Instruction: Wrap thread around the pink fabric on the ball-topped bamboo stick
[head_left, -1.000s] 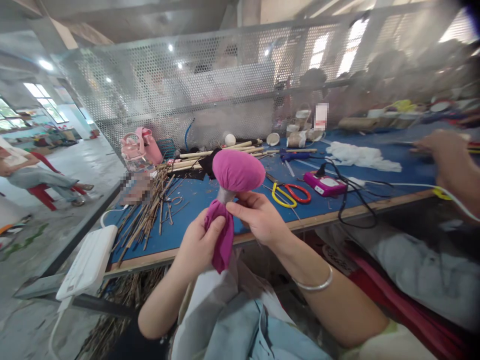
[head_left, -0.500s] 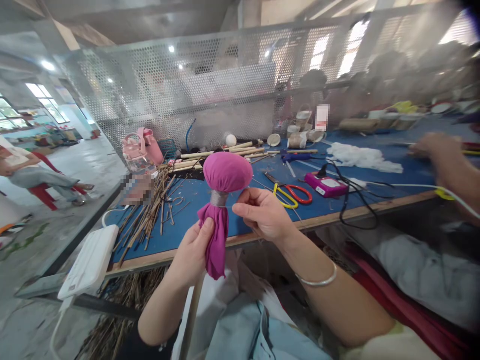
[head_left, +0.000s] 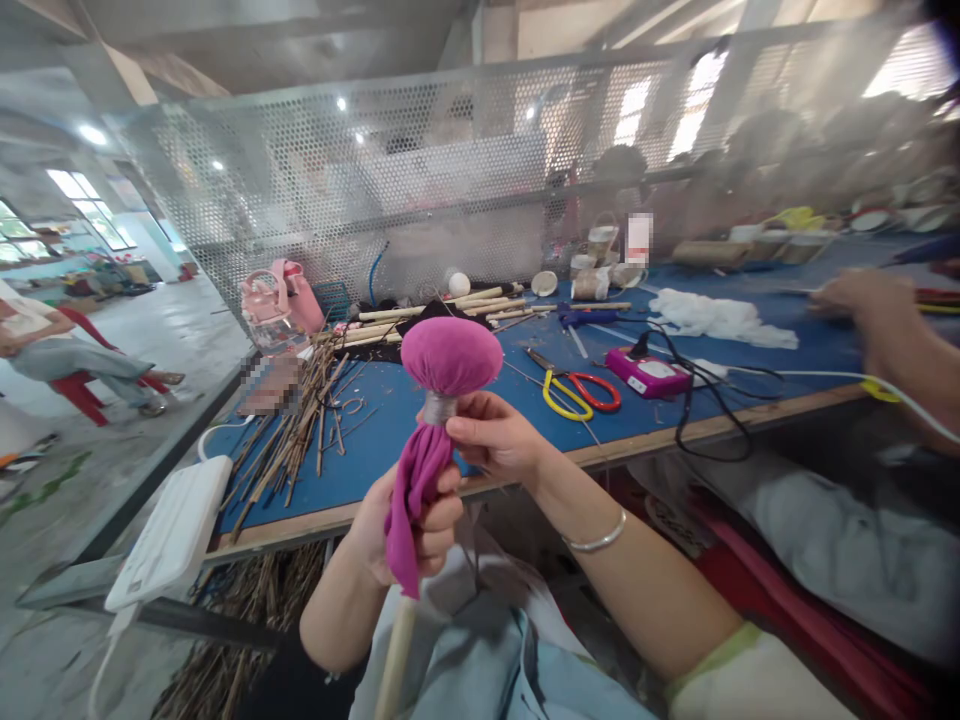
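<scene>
A magenta cloth bundle (head_left: 452, 357) stands upright in front of me, with a rounded, padded top. Its narrow neck is wound with grey thread (head_left: 439, 408), and loose cloth hangs below. My left hand (head_left: 409, 525) is closed around this cloth tail, fingers wrapped over it. At the neck, my right hand (head_left: 495, 435) has thumb and fingers pinched together against the winding; the thread end in them is mostly hidden. A pale wooden stick (head_left: 395, 655) shows beneath my left hand; whether it joins the bundle I cannot tell.
Thin brown twigs (head_left: 289, 440) lie on the blue table (head_left: 352, 485) at left, beside a white power bank (head_left: 169, 535). Scissors (head_left: 574, 390), a magenta box (head_left: 649, 373) with black cable and white wadding (head_left: 724, 318) lie rightward. Another person's hand (head_left: 862, 295) works at far right.
My right hand has moved left, up to the neck of the bundle. My left hand has turned and now wraps its fingers around the cloth tail. The bundle sits slightly lower.
</scene>
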